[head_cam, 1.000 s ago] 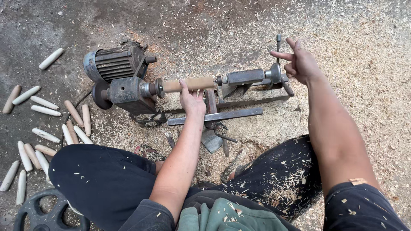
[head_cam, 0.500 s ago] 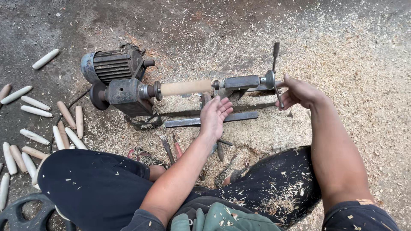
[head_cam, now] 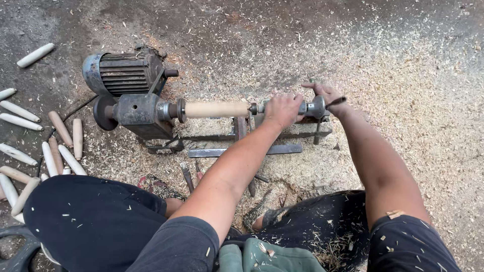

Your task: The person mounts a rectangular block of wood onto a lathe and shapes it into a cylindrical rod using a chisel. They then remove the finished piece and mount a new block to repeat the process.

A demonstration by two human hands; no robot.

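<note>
Since half a second ago the left hand (head_cam: 282, 110) has risen from below the lathe bed and now rests on top of the tailstock (head_cam: 307, 108), fingers curled over its metal body just right of the wooden blank (head_cam: 217, 109). The right hand (head_cam: 326, 94) has stayed at the far end of the tailstock and is closed around the crank handle (head_cam: 337, 100) there. The pale wooden blank lies level between the two lathe centres, its left end against the drive chuck (head_cam: 174, 110) and its right end at the tailstock point, touching neither hand. Left of the chuck sit the dark headstock (head_cam: 136, 113) and, behind it, the ribbed electric motor (head_cam: 123, 74). Below the blank, the flat steel tool rest (head_cam: 242, 150) runs across the frame. The floor (head_cam: 403, 60) is thick with wood shavings, and finished turned pieces (head_cam: 60, 151) lie in a loose row at the far left, beside the person's dark trouser leg (head_cam: 91, 216).
</note>
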